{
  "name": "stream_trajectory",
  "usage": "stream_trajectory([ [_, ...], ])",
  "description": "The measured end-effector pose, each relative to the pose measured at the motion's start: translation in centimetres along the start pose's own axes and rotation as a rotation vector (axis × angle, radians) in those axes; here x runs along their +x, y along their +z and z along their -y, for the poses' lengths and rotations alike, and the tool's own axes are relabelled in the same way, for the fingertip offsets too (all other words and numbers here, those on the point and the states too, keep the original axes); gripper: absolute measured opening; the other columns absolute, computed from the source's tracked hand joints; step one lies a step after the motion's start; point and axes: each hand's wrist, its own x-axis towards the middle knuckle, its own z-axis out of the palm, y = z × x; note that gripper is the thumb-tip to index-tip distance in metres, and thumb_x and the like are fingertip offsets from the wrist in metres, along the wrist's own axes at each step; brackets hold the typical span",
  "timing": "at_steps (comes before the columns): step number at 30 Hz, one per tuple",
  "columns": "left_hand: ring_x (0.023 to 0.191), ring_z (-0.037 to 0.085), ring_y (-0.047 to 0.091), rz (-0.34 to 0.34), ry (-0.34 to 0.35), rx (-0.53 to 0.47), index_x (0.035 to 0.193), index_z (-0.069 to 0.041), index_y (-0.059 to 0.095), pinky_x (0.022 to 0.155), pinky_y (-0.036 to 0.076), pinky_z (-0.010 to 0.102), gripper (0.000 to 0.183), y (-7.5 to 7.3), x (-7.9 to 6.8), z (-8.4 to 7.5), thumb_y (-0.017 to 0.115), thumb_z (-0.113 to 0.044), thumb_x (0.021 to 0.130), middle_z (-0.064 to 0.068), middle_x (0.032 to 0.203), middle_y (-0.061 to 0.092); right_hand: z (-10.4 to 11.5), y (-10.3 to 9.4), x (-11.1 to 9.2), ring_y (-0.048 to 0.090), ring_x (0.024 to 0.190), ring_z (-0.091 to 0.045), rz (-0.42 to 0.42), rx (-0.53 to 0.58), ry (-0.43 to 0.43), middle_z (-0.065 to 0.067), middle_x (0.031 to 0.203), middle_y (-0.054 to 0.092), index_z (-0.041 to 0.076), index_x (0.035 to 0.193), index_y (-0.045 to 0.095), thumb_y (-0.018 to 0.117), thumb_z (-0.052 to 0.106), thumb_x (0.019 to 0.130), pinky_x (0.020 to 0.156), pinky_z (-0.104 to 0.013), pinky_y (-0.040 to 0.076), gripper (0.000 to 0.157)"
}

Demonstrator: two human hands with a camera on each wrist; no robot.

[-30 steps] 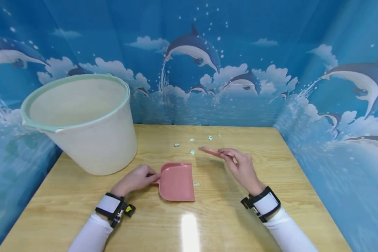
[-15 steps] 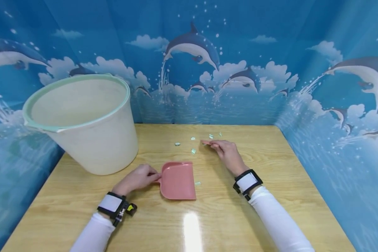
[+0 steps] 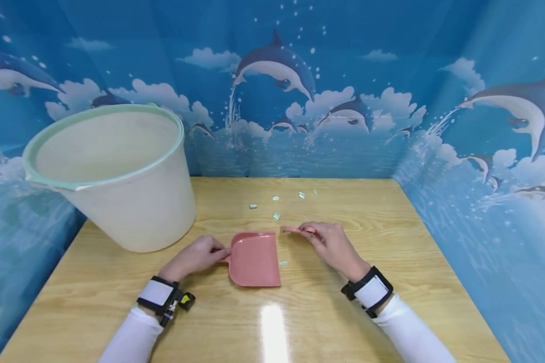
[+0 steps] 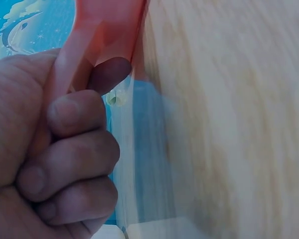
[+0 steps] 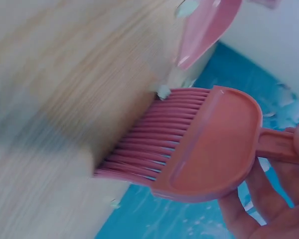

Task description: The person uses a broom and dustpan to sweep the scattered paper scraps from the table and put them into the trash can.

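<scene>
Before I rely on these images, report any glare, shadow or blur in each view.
Head: a bright white glare streak on the table near the bottom edge, a faint shadow below the right hand; left wrist: dim, table grain soft, left hand shaded; right wrist: table surface smeared, brush clearer, a darker patch beside its bristles.

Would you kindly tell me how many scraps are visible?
7 pale scraps: four across the back, one behind the brush, one at its bristles, one beside the dustpan; others may be hidden.
</scene>
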Motion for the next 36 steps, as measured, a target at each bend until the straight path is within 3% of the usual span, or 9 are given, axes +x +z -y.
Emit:
stream_trajectory([
  [14,0.044,0.005,0.040,0.006,0.020,0.005,0.078,-0.028,0.073,0.042,0.033,0.021,0.025,0.0,0.1,0.0,0.058,-0.033,0.097,-0.007,0.052,0.049,4.4,-0.8,-2.4,0.063,0.077,-0.004,0.043,0.035,-0.120,0.000,0.094,0.074,0.009,0.098,0.073,0.069,0.006,0.087,0.058,-0.025,0.054,0.012],
  [21,0.044,0.006,0.040,0.018,0.002,-0.010,0.078,-0.027,0.072,0.042,0.032,0.021,0.026,0.0,0.0,0.1,0.057,-0.032,0.098,-0.007,0.053,0.047,3.9,-1.4,-1.7,0.055,0.061,-0.004,-0.051,0.005,-0.128,-0.002,0.092,0.072,0.008,0.101,0.071,0.067,0.006,0.088,0.049,-0.025,0.050,0.013],
  [27,0.044,0.005,0.041,0.011,0.019,-0.006,0.074,-0.025,0.071,0.042,0.033,0.021,0.028,0.0,-0.2,0.1,0.058,-0.031,0.098,-0.007,0.052,0.045,2.4,0.2,-0.6,0.068,0.082,-0.015,-0.096,-0.077,-0.156,-0.007,0.097,0.073,0.006,0.104,0.070,0.068,0.010,0.089,0.068,-0.034,0.059,0.016],
  [32,0.043,0.005,0.042,-0.007,0.043,0.009,0.074,-0.024,0.071,0.042,0.034,0.021,0.027,0.0,0.0,0.2,0.058,-0.030,0.097,-0.008,0.052,0.048,2.5,1.8,-0.3,0.069,0.081,-0.017,-0.118,-0.102,-0.151,-0.006,0.094,0.073,0.007,0.101,0.068,0.067,0.010,0.090,0.063,-0.035,0.059,0.012],
  [36,0.044,0.005,0.042,-0.015,0.039,0.014,0.076,-0.025,0.072,0.042,0.034,0.022,0.024,-0.2,-0.1,0.2,0.059,-0.030,0.097,-0.008,0.052,0.049,3.5,2.6,-0.1,0.064,0.067,-0.010,-0.106,-0.084,-0.165,-0.003,0.088,0.070,0.006,0.099,0.065,0.066,0.009,0.090,0.051,-0.029,0.055,0.009],
])
